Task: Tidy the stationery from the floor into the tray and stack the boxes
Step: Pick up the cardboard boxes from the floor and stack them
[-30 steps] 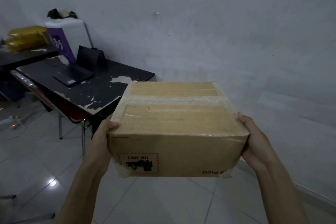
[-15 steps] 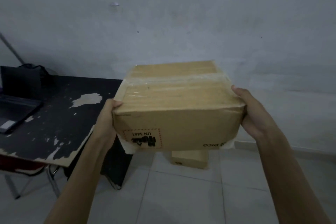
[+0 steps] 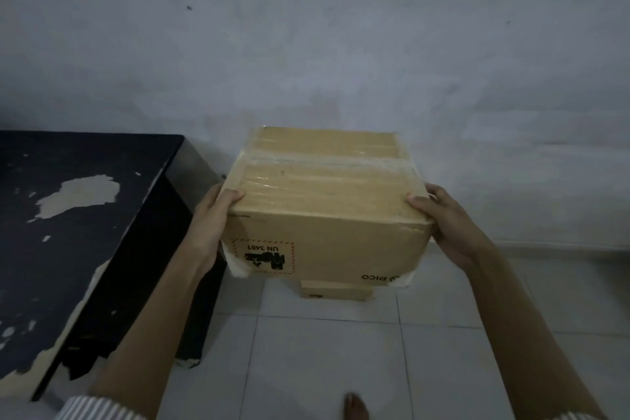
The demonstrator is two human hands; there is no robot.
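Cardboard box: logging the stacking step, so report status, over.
Left hand, right hand grip cardboard box by its sides. Held over smaller box on floor; contact unclear. Black table close at left.

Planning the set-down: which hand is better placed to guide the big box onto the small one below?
Right, probably. Both hands grip the big box, but the right hand has open floor beside it, while the left hand sits close to the black table.

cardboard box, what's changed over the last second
The cardboard box has been carried rightward, past the black desk, toward the wall; a smaller box on the floor has come into view just below it. The left hand and right hand grip its sides as before.
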